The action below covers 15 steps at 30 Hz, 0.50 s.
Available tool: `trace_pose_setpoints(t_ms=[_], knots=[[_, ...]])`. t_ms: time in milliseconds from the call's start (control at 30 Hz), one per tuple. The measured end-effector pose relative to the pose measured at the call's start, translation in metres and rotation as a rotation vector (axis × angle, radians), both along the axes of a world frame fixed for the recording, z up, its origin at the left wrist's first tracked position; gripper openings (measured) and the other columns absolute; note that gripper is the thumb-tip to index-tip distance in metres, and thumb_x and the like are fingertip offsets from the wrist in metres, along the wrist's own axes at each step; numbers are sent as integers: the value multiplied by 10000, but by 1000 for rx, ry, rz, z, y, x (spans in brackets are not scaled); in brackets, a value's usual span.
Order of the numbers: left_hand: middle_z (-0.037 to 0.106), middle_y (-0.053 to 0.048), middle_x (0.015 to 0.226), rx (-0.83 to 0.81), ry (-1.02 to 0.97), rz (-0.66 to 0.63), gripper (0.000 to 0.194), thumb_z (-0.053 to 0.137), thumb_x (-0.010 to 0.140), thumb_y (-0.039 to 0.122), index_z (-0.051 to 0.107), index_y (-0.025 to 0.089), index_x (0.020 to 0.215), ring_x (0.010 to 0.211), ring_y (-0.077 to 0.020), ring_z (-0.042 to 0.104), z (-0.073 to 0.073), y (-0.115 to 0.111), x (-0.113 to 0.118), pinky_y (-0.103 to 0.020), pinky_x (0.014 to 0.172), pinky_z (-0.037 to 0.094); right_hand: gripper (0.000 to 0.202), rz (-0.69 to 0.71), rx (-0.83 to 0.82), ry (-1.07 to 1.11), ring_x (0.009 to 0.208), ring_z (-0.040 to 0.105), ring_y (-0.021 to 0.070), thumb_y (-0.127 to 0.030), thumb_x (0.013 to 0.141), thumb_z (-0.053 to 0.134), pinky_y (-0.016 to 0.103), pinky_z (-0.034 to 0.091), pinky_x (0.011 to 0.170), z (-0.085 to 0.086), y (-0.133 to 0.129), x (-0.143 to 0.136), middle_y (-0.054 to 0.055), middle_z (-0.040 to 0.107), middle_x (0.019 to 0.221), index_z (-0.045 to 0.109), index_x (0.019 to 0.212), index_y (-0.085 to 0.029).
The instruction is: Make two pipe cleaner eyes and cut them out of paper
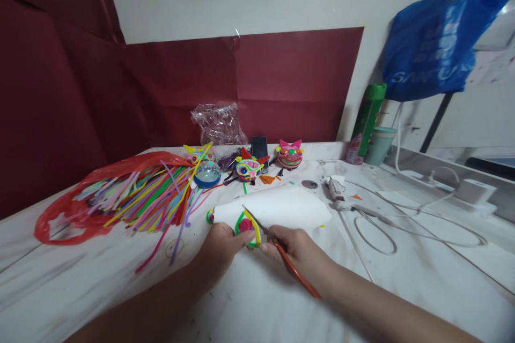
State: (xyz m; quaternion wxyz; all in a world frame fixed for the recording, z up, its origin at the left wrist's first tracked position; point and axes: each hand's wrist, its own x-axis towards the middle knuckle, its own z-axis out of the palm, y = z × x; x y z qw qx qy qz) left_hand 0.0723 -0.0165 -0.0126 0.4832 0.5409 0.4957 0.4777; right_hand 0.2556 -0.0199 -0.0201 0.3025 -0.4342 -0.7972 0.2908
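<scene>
Under left hand [223,241] and right hand [293,244]: marbled table [241,300], near edge cut off; room to move right of the right hand, up to white cable [395,250]. Just beyond both: white form [277,201], lower edge partly covered, material unclear. Right grips orange scissors [288,262], handle partly hidden, blade gap unclear. Left pinches yellow-green craft piece [245,223], between the hands; underside hidden.

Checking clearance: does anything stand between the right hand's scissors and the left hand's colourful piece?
Nothing visible does: the scissors overlap the piece in this view. The left thumb rests on it, lower down.
</scene>
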Motion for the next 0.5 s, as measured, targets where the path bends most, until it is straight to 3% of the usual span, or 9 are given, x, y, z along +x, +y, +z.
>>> trace_pose_setpoints(t_ms=[133,333,500], knots=[[454,54,410,31,-20,-15,278,725,645,241,539,179,447,452,-107,434,-3,1,-1,-235,487,360,385,-4,18,-14,541,350,110,-523,864,478,230,284,493,-1,1,1,-32,431,586,487,685,-182],[655,-11,669,130,-218,-53,208,663,750,373,631,168,760,588,-154,574,-5,4,-3,-258,563,427,411,-20,36,7,536,310,102,-538,864,463,230,258,494,2,3,2,-46,356,573,402,640,-199],[665,-29,698,144,-223,-23,235,641,776,373,602,145,820,570,-144,585,-1,10,-6,-258,550,435,503,35,-117,93,546,287,99,-661,836,427,225,238,473,10,-2,1,-48,305,588,397,640,-198]])
